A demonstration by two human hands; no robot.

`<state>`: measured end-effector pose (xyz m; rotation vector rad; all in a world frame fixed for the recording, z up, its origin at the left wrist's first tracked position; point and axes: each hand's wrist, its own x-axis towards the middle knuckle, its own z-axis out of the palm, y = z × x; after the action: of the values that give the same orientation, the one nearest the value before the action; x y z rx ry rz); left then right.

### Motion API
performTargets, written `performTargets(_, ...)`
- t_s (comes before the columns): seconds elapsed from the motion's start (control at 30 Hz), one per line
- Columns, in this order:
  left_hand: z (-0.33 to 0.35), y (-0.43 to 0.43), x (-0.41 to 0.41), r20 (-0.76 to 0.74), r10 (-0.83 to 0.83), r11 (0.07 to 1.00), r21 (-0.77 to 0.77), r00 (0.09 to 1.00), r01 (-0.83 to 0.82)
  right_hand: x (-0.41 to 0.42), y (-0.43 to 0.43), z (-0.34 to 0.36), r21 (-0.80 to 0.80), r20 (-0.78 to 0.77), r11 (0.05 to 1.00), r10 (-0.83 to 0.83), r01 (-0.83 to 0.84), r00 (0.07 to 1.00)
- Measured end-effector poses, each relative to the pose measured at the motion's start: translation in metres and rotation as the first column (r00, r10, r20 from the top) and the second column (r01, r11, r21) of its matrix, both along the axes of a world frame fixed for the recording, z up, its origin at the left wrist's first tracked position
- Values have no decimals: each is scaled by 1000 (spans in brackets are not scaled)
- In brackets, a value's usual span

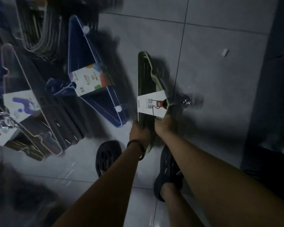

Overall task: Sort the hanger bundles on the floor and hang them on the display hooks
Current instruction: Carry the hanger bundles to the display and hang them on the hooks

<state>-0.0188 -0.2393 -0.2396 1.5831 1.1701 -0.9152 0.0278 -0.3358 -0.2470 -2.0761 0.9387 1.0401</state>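
Head view is showing both hands closing on a dark green plastic hanger bundle with a white card label [147, 89]: left hand [138, 131] wrapping its lower edge, right hand [164, 126] beside it. Blue bundle [92, 71] and brown bundles [39, 115] are lying leftward on the floor, unsorted; no hooks visible, so hanging is remaining.

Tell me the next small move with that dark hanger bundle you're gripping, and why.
Probably lift the dark hanger bundle straight up off the floor. Both the left hand and the right hand already grip its near end, its far end points away over the tiles, and the blue bundle lies apart to its left, so nothing blocks it.
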Motion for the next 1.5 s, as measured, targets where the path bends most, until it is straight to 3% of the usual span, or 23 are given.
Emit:
performTargets(0.17,-1,4,-2,43,37,999,30,998,-38,-4,-6,3,3,29,996,-85,85,996)
performTargets(0.3,9,0,10,22,-37,999,-8,999,38,-2,-12,20,80,70,979,-193,187,979)
performTargets(0.4,45,-6,20,86,-91,994,64,992,85,-1,-12,48,136,90,959,-260,247,961)
performTargets(0.5,94,-10,23,154,-68,998,28,986,64,0,-17,90,223,99,912,-373,344,923)
performTargets(0.6,154,-6,30,228,-34,997,-59,973,49,14,-30,157,410,89,802,-509,434,856)
performTargets(0.73,248,-2,36,320,-74,984,-129,944,121,38,-50,250,606,-53,653,-537,455,842)
performTargets(0.83,333,-3,45,409,-164,981,-30,898,193,52,-56,334,676,-119,546,-581,494,805)
performTargets(1.03,521,-7,67,558,-327,941,123,762,314,73,-56,530,728,-67,456,-697,512,714)
performTargets(1.1,590,-6,74,577,-339,925,61,743,375,73,-63,596,744,32,465,-742,480,670)
performTargets(1.23,713,4,93,587,-269,845,-236,764,479,65,-82,712,774,180,506,-752,380,634)
performTargets(1.33,783,4,111,677,-58,852,-350,733,390,52,-91,785,786,252,539,-727,302,639)
performTargets(1.5,872,-18,135,787,221,876,-420,577,237,19,-90,872,739,431,655,-640,158,637)
